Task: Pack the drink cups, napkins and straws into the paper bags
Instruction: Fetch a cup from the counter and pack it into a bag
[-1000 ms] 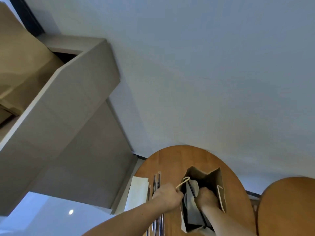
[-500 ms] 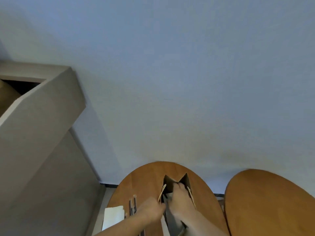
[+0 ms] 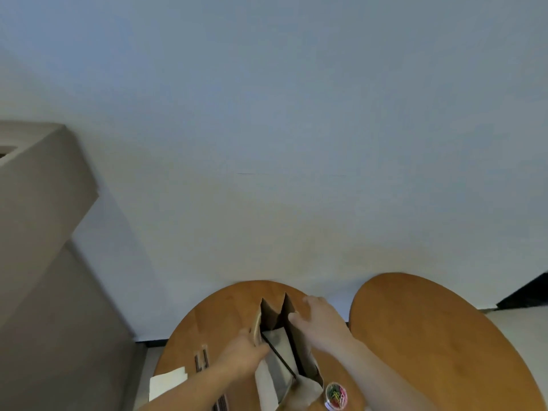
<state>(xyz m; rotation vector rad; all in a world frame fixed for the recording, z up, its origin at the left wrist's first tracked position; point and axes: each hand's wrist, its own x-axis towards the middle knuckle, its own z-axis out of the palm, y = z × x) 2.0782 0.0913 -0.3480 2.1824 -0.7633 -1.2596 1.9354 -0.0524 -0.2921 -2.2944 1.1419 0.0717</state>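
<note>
Round wooden table by a plain pale wall, and the brown paper bag stands open mid-table, mouth running lengthwise away from the person. So the left hand pinches its left rim, while the right hand lies flat and spread on the right wall. A black straw and white napkin are already inside. The spare napkin stack sits at the left edge, probably an easier reach for the left.

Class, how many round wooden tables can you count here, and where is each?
2. One table sits bottom centre under the paper bag; the other table stands to its right. Others may be hidden.
</note>
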